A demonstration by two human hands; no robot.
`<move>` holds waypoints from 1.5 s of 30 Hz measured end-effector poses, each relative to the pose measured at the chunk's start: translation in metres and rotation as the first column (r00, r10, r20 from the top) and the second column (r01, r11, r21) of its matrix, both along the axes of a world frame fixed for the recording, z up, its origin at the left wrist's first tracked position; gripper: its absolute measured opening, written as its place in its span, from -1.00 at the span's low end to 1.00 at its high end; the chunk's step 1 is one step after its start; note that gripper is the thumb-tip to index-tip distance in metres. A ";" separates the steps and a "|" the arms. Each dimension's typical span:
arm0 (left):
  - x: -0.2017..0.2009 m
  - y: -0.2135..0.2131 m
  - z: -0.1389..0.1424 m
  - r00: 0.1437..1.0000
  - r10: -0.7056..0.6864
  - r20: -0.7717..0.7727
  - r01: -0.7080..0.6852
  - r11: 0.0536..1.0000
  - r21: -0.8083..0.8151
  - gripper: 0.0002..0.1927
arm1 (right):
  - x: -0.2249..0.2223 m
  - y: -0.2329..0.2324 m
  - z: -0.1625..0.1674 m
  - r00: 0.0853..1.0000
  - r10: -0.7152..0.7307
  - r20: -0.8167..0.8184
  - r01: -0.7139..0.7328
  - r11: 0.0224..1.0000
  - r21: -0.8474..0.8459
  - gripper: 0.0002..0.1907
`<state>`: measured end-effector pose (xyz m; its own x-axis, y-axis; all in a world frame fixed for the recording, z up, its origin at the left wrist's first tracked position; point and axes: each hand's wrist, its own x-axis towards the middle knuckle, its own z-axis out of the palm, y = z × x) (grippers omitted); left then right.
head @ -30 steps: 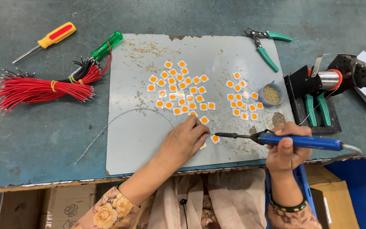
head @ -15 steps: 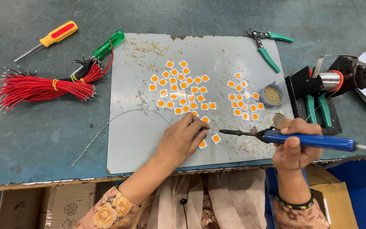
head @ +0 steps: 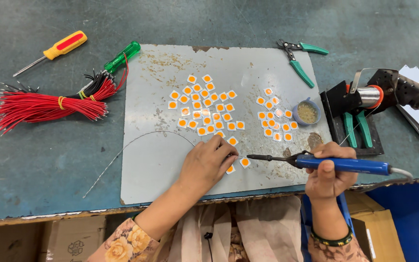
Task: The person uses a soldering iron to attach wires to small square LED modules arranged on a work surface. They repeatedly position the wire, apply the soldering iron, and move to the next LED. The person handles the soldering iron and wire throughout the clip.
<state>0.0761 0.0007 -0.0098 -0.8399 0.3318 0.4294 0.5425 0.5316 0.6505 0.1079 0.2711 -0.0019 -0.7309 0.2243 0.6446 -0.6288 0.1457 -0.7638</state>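
Being gripped in the closed right hand is a blue soldering iron — its tip beside an orange chip; solder wire is being pinched by the left hand on the grey mat.

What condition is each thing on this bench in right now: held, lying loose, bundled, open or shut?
Soldering iron: gripped in right hand, tip near one square.
Left hand: pinching the solder wire by that tip.
Orange squares: loose on the metal sheet.
Red wires: bundled with a yellow band.
Green cutters: lying unheld.
Yellow screwdriver: lying unheld.
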 end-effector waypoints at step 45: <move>0.024 -0.010 0.010 0.983 -0.110 0.145 0.095 0.990 0.106 -0.87 | 0.023 0.001 0.011 0.990 -0.128 -0.063 0.124 0.990 -0.068 -0.49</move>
<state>0.1000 -0.0089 0.0003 -0.8610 0.3818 0.3361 0.4832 0.4072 0.7750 0.1307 0.2722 0.0092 -0.6497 0.3543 0.6726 -0.6586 0.1795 -0.7308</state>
